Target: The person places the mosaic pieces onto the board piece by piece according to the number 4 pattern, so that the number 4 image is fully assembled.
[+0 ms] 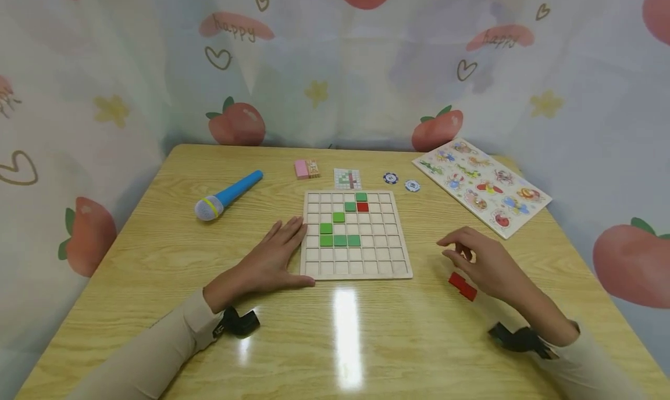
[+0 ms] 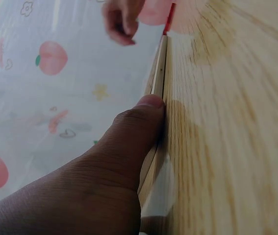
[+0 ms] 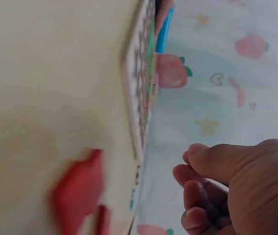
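A wooden grid board [image 1: 384,274] lies flat on the table, with several green tiles [image 1: 340,240] and one red tile [image 1: 362,207] in its squares. Spread along the board's left side is my left hand [image 1: 269,257]. Its fingertips touch the left edge, and the thumb lies at the near left corner, pressed to the board's side in the left wrist view. My right hand [image 1: 487,263] hovers right of the board, fingers loosely bent, nothing visible between thumb and index finger. Beneath it lie loose red tiles [image 1: 462,286], blurred in the right wrist view.
Behind the board are a small pattern card [image 1: 348,179], a pink-and-tan block [image 1: 306,169] and two poker chips [image 1: 412,185]. A blue toy microphone [image 1: 228,195] lies at the left. An insect picture board [image 1: 484,185] lies back right. Printed cloth hangs around the table.
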Available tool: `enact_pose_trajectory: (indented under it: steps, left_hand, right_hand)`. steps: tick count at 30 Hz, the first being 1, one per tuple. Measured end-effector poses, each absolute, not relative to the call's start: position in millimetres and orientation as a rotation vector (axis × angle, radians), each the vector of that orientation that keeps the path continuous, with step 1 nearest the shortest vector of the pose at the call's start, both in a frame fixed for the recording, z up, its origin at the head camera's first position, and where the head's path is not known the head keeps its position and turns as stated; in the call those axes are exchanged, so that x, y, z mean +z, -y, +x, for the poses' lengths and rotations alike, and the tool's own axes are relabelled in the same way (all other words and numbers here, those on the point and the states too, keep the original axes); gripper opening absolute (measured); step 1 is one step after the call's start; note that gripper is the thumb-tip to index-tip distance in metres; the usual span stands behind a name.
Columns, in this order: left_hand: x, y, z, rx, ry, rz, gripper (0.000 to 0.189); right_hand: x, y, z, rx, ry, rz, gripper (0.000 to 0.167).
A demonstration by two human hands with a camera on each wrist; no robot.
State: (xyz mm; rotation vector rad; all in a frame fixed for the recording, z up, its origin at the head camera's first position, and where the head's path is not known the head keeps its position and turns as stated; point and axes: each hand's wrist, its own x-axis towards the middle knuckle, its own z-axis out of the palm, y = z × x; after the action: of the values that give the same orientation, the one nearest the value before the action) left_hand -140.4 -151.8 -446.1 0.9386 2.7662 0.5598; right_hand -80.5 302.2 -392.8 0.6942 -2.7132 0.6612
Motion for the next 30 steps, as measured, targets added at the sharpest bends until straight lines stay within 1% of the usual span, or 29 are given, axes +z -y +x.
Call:
enact_pose_trajectory:
  steps: [5, 11, 18, 25, 28, 30]
  left_hand:
    - [-444.4, 154.5, -140.3, 0.561, -2.786, 0.942, 0.129]
    - [-442.6, 153.6, -138.8, 0.594, -2.776, 0.943, 0.127]
    - [-443.6, 150.5, -138.6, 0.594, -2.763, 0.960, 0.126]
    - [-442.4, 149.5, -138.0, 0.602, -2.764, 0.960, 0.126]
    - [-442.5, 149.2, -137.4, 0.599, -2.764, 0.955, 0.127]
    - [-442.8, 149.5, -137.1, 0.597, -2.767, 0.949, 0.127]
  right_hand:
    - [-408.3, -318.3, -45.0, 0.647, 2.808, 0.572, 0.027]
    - [-417.7, -322.8, -31.7, 0.543, 2.896, 0.470, 0.025]
    - [-419.0, -316.2, -29.1, 0.485, 3.008, 0.369, 0.025]
    - [-412.1, -306.5, -35.2, 0.470, 2.994, 0.449, 0.022]
    - [-402.6, -302.4, -44.5, 0.495, 2.972, 0.495, 0.022]
    - [-396.0, -297.9, -55.9, 0.523, 2.913, 0.572, 0.024]
